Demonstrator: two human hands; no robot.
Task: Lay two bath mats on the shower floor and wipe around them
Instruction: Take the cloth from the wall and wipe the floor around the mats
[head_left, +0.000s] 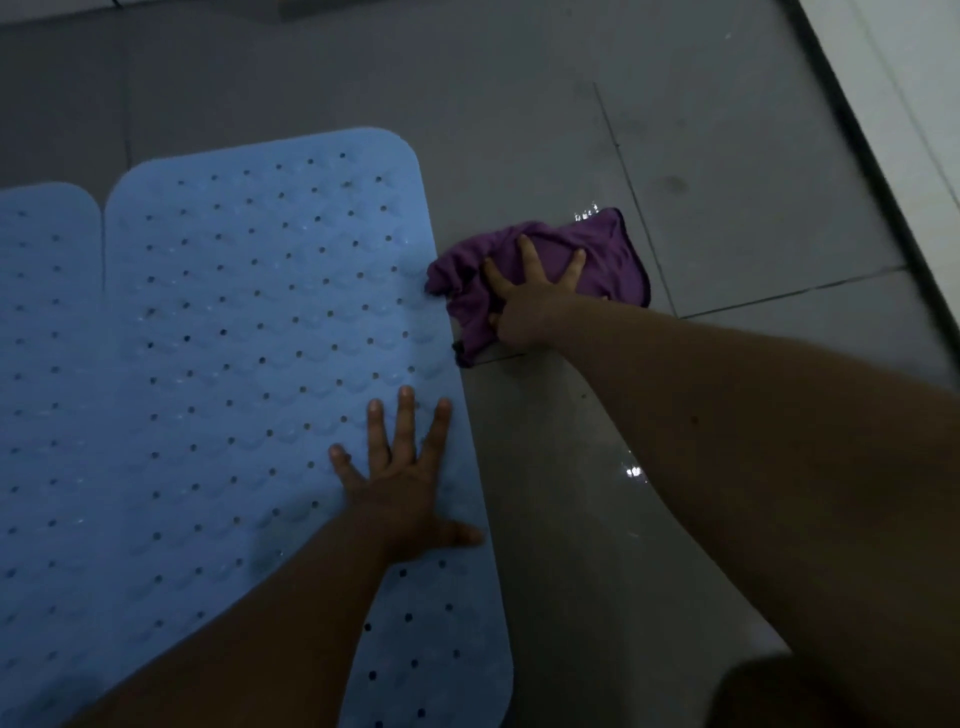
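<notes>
Two light blue perforated bath mats lie flat side by side on the grey tiled floor: one mat (249, 322) in the middle, the other mat (47, 364) at the left edge of view. My left hand (400, 478) rests flat with fingers spread on the middle mat, near its right edge. My right hand (530, 301) presses down with spread fingers on a crumpled purple cloth (613, 249), which lies on the floor right beside the middle mat's right edge.
The grey floor tiles (571, 519) to the right of the mats look wet and shiny. A dark strip (883, 171) runs diagonally along the right, with a lighter surface beyond it. My knee (769, 696) shows at the bottom right.
</notes>
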